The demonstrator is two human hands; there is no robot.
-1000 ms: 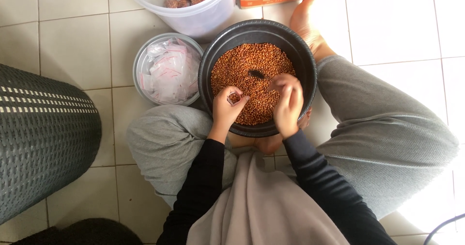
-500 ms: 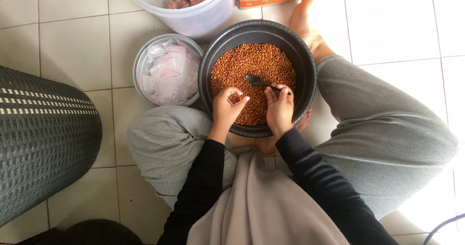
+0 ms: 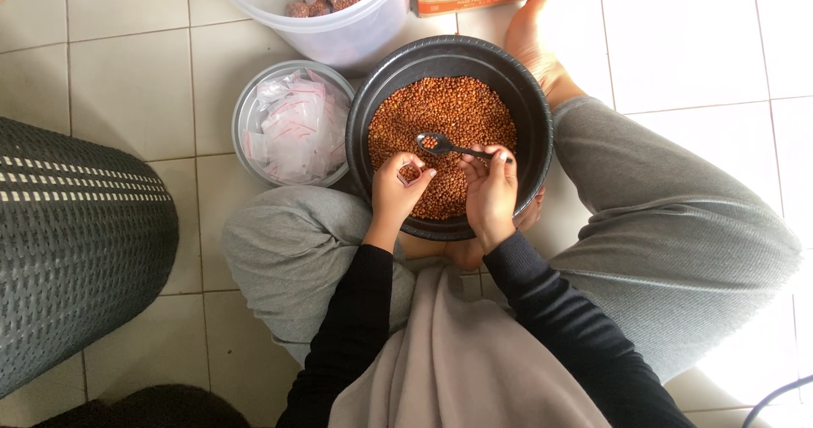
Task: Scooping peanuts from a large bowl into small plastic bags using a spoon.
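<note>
Over the black bowl (image 3: 532, 115), the right hand (image 3: 489, 193) pinches a loaded spoon (image 3: 442, 145) toward the small bag (image 3: 409, 172) gripped by the left hand (image 3: 396, 193); a tilt could spill grains.

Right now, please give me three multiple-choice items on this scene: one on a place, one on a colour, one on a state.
1. Where is the metal bowl of small plastic bags?
A. left of the black bowl
B. inside the black bowl
C. on the person's lap

2. What colour are the grains in the black bowl?
A. white
B. reddish-brown
C. green

3. What is in the spoon held by the right hand?
A. nothing
B. water
C. a few grains

Answers: 1 A, it stands on the tiles beside the bowl's left rim. 2 B, the heap looks reddish-brown. 3 C, grains sit in its scoop, near the left hand pinching a small bag.
</note>
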